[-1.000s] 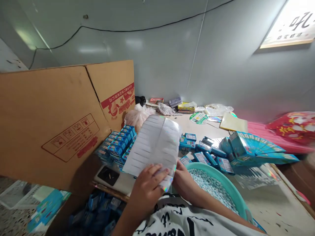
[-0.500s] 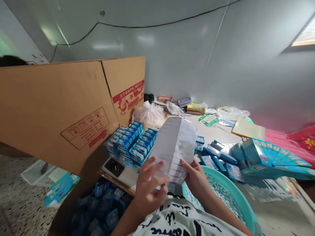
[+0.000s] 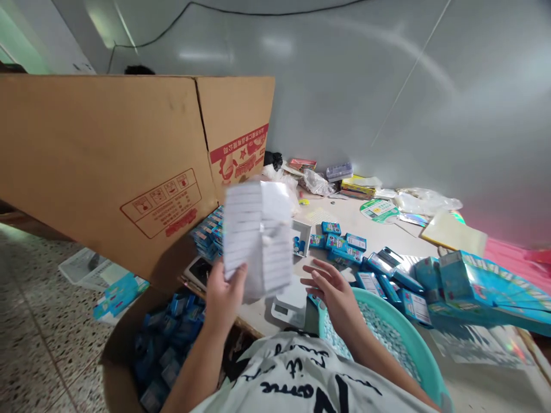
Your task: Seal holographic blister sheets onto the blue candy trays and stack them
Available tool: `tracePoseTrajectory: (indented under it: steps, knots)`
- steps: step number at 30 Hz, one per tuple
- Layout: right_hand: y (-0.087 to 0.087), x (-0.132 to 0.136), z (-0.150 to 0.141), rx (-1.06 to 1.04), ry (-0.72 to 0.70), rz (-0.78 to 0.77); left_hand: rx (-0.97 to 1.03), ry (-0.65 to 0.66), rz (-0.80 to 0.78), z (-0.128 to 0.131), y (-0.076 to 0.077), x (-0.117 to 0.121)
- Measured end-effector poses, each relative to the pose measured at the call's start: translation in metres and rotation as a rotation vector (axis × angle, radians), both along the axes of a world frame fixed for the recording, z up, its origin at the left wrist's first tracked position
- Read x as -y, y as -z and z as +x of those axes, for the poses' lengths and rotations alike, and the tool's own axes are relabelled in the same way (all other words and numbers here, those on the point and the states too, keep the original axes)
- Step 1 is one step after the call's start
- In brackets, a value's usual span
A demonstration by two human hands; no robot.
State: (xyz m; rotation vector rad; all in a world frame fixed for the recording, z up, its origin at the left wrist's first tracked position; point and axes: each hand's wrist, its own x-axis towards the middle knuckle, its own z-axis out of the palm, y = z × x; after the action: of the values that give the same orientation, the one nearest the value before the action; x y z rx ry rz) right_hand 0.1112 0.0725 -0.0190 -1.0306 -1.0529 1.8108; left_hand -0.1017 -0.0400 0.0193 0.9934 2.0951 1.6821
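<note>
My left hand [image 3: 226, 292] grips the lower left corner of a whitish, glossy sheet [image 3: 278, 252] with rows of short lines and a fold or seam down its middle. The sheet is tilted up and slightly blurred. Apart from it, my right hand [image 3: 336, 292] hovers with fingers spread, by the near left rim of a teal tub [image 3: 433, 364] full of small pale-blue pellets [image 3: 390, 338]. Below the sheet lies a small white scale [image 3: 288, 307] with a display. Just right of the sheet a small white box [image 3: 305, 232] holds some blue pieces.
A large cardboard carton [image 3: 142, 137] stands at left, with loose blue boxes [image 3: 166, 344] low in it. Stacked blue boxes [image 3: 206, 235] stand behind the sheet. More small blue boxes [image 3: 340, 246] and fanned blue cartons [image 3: 486, 281] lie at right. Plastic bags [image 3: 426, 201] line the wall.
Both hands were on the sheet; now the right hand has let go and opened. My left hand has moved the sheet left and raised it, uncovering the scale. The view has shifted.
</note>
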Motion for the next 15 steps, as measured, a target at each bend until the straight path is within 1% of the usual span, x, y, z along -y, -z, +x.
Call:
tracePoseTrajectory:
  steps: [1, 3, 4, 5, 7, 8, 10, 12, 15]
  knots:
    - [0.000, -0.003, -0.001, -0.002, 0.012, -0.001, -0.123, -0.117, -0.022, -0.015, -0.006, 0.002]
    - [-0.003, -0.006, -0.001, -0.021, 0.019, -0.017, -0.389, -0.325, -0.125, -0.048, -0.023, 0.004]
    - [-0.006, -0.006, -0.001, -0.032, 0.021, -0.030, -0.509, -0.395, -0.176, -0.064, -0.033, 0.004]
    - [-0.009, -0.006, -0.001, -0.037, 0.027, -0.031, -0.615, -0.427, -0.205, -0.079, -0.043, 0.001]
    - [-0.015, -0.004, -0.003, -0.010, 0.038, 0.019, -0.813, -0.395, -0.173, -0.106, -0.062, -0.011]
    - [-0.017, -0.003, -0.004, 0.018, 0.043, 0.069, -0.898, -0.351, -0.126, -0.117, -0.070, -0.021]
    - [-0.019, -0.002, -0.006, 0.081, 0.060, 0.173, -1.018, -0.271, -0.036, -0.138, -0.083, -0.048]
    - [-0.017, -0.003, -0.007, 0.142, 0.094, 0.247, -1.070, -0.221, -0.041, -0.156, -0.089, -0.083]
    - [-0.006, -0.006, 0.003, 0.260, 0.194, 0.367, -1.101, -0.164, -0.190, -0.182, -0.088, -0.138]
